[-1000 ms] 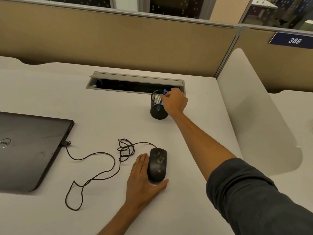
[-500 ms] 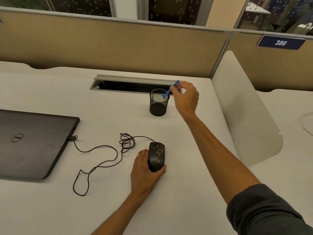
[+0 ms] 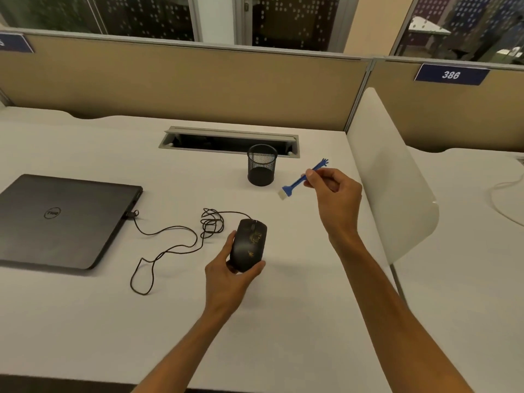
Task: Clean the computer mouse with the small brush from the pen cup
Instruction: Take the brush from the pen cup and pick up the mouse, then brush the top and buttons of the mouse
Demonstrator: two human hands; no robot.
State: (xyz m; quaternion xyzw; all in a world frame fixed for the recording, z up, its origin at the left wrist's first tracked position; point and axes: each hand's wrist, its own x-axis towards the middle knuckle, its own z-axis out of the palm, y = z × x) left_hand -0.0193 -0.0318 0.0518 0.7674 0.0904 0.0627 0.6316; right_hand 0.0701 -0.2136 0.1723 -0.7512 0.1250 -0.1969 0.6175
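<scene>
1. The small blue brush [image 3: 300,180] is being carried clear of the mesh pen cup [image 3: 262,165]; a second ago it was standing inside the cup, half a second ago it was being drawn out over the rim.
2. The brush is now being held to the right of the cup, apart from it, tilted with the white bristles down-left and the forked end up-right.
3. The right hand [image 3: 334,194] is being pulled back from the cup toward the near side of the desk.
4. The mouse [image 3: 249,244] is being cupped from below-left by the left hand [image 3: 229,275], which was lying flat beside it earlier.
</scene>
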